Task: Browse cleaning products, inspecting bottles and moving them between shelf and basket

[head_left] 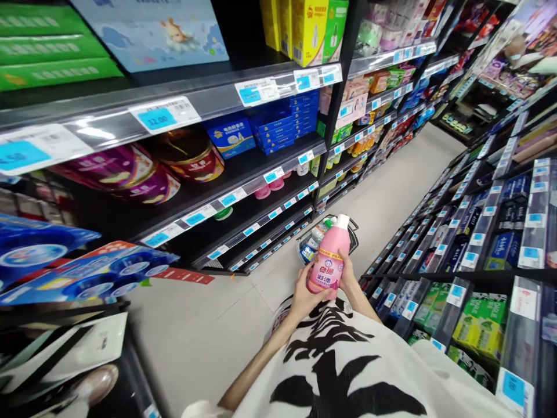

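The pink bottle (329, 262), at four o'clock from view centre, is clamped between left hand (304, 294) and right hand (347, 270); a slackened grip could drop it against the basket (354, 227) at its twelve o'clock.

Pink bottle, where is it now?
Head view, right of centre: the pink bottle is held between the left hand and right hand, partly hiding the basket.

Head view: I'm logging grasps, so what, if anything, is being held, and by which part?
A pink bottle, by its body: left hand at the lower left, right hand on the right side.
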Available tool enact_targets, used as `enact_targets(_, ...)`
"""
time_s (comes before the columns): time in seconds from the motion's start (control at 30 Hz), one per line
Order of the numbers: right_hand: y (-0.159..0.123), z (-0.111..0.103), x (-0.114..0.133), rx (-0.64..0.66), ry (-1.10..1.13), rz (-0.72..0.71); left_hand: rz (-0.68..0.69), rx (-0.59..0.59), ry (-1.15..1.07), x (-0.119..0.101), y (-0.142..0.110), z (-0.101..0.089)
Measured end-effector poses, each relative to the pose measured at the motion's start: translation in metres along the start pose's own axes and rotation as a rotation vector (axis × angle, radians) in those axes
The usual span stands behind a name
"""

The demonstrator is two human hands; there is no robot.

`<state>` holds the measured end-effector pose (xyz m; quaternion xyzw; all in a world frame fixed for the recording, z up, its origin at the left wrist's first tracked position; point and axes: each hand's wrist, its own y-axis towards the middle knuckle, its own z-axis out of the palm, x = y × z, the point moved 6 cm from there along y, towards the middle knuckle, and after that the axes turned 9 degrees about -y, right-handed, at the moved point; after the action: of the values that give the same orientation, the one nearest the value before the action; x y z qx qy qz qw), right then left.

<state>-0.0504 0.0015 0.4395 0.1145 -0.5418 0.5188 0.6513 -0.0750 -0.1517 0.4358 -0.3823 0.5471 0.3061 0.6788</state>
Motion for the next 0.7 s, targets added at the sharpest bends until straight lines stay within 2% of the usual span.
enact_targets(0.1,-0.004,-0.007,0.002,0.085,0.094,0.087,-0.014,0.1,-0.087,-0.002,-0.001,0.005)
enact_targets(0.17,-0.007,-0.013,0.004,0.088,0.101,0.082,-0.021,0.145,-0.12,-0.003,0.0,0.009)
enact_targets(0.37,-0.011,-0.02,0.005,0.043,0.1,0.071,-0.085,0.169,-0.131,0.001,0.001,0.014)
enact_targets(0.5,-0.011,-0.019,0.001,0.065,0.111,0.1,-0.104,0.186,-0.119,0.006,0.002,0.012)
enact_targets(0.7,-0.003,-0.023,-0.008,0.019,0.059,-0.022,-0.15,0.254,-0.004,0.015,0.01,0.005)
